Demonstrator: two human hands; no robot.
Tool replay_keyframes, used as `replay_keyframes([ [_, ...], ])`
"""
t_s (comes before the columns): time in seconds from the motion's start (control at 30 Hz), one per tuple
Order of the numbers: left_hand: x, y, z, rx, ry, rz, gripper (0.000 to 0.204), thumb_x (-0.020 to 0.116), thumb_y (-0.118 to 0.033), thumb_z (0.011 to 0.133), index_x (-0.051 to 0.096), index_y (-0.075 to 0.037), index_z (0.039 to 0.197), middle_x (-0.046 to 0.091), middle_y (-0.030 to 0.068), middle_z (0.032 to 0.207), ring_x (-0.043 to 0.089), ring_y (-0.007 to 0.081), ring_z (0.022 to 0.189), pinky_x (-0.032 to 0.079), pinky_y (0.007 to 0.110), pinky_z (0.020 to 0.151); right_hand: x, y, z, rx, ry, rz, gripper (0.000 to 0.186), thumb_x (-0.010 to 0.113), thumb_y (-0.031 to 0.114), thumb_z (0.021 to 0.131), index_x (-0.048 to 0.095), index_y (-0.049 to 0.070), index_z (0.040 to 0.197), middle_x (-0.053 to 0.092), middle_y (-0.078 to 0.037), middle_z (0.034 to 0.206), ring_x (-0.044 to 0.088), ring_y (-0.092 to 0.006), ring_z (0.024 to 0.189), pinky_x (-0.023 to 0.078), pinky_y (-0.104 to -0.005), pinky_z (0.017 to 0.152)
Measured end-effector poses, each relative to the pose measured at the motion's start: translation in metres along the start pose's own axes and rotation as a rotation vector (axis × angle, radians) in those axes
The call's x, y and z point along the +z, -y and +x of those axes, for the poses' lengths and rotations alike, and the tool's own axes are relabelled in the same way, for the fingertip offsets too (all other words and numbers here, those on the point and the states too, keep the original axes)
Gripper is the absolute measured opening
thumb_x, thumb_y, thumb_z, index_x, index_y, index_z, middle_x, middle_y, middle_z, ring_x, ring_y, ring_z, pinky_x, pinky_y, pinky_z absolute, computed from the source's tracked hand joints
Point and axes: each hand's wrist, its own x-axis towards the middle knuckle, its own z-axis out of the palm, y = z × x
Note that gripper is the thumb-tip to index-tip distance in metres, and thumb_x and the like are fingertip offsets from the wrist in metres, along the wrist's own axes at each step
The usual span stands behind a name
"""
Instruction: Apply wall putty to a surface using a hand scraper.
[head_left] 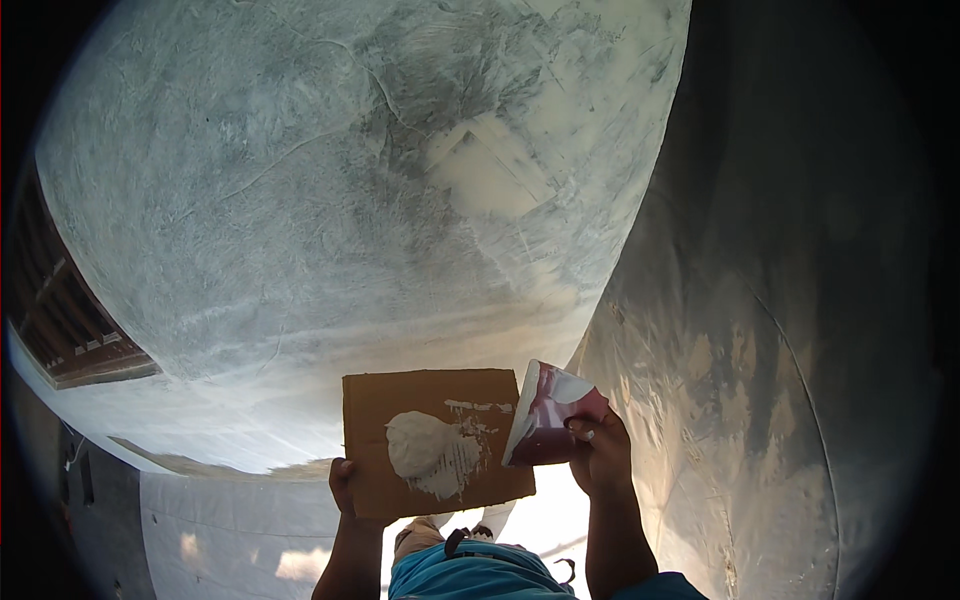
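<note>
Your right hand (603, 450) pinches the maroon spreader (548, 428), thumb on its face. Your left hand (344, 488) clamps the brown board (368, 425) at its lower-left edge, before your torso (470, 575). The spreader's pale edge overlaps the board's right edge in view; contact cannot be determined. The board's upper edge is free, the pale wall (270, 230) beyond. White paste (420, 446) sits mounded mid-board, streaked rightward

Building-work site, wall (230, 230) patchily coated in white, white paste (420, 445) on brown board (367, 405), brown-framed window (62, 300)
</note>
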Motion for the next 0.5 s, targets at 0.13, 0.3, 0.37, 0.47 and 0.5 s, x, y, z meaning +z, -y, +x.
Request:
replay_keyframes([
  [0.13, -0.002, -0.013, -0.013, 0.008, -0.022, 0.013, 0.069, 0.050, -0.038, 0.089, 0.041, 0.001, 0.146, 0.051, 0.0228, 0.143, 0.054, 0.0409, 0.127, 0.050, 0.053, 0.101, 0.006, -0.014, 0.005, 0.016, -0.066, 0.108, 0.041, 0.056, -0.005, 0.082, 0.058, -0.004, 0.123, 0.068, -0.013, 0.111, 0.066, -0.0250, 0.103, 0.051, -0.0392, 0.098],
  [0.3, -0.005, -0.041, -0.027, 0.078, -0.103, 0.078, 0.075, 0.049, -0.042, 0.089, 0.036, -0.002, 0.150, 0.047, 0.0230, 0.148, 0.051, 0.0426, 0.130, 0.047, 0.056, 0.103, 0.033, -0.023, 0.015, 0.015, -0.083, 0.100, 0.035, 0.054, -0.004, 0.082, 0.059, -0.005, 0.117, 0.068, -0.015, 0.110, 0.066, -0.0264, 0.103, 0.050, -0.0402, 0.100],
  [0.37, -0.005, -0.055, -0.028, 0.066, -0.077, 0.083, 0.075, 0.049, -0.042, 0.088, 0.035, -0.002, 0.151, 0.045, 0.0229, 0.149, 0.050, 0.0427, 0.131, 0.047, 0.056, 0.103, 0.046, -0.027, 0.021, -0.032, -0.100, 0.076, 0.034, 0.054, -0.004, 0.082, 0.059, -0.005, 0.116, 0.068, -0.015, 0.110, 0.066, -0.0262, 0.103, 0.050, -0.0398, 0.100],
  [0.47, 0.003, -0.078, -0.031, 0.058, -0.058, 0.098, 0.078, 0.050, -0.044, 0.088, 0.033, -0.003, 0.152, 0.043, 0.0226, 0.151, 0.048, 0.0430, 0.133, 0.046, 0.057, 0.104, 0.075, -0.033, 0.039, -0.217, -0.107, 0.050, 0.024, 0.053, -0.002, 0.089, 0.064, -0.005, 0.110, 0.070, -0.011, 0.105, 0.066, -0.0206, 0.101, 0.050, -0.0356, 0.096],
  [0.5, 0.005, -0.087, -0.031, 0.061, -0.054, 0.113, 0.079, 0.050, -0.045, 0.088, 0.033, -0.003, 0.152, 0.042, 0.0224, 0.152, 0.047, 0.0432, 0.134, 0.046, 0.057, 0.105, 0.093, -0.034, 0.045, -0.306, -0.103, -0.020, 0.023, 0.053, -0.001, 0.091, 0.065, -0.004, 0.110, 0.070, -0.009, 0.103, 0.065, -0.0176, 0.098, 0.049, -0.0331, 0.095],
])
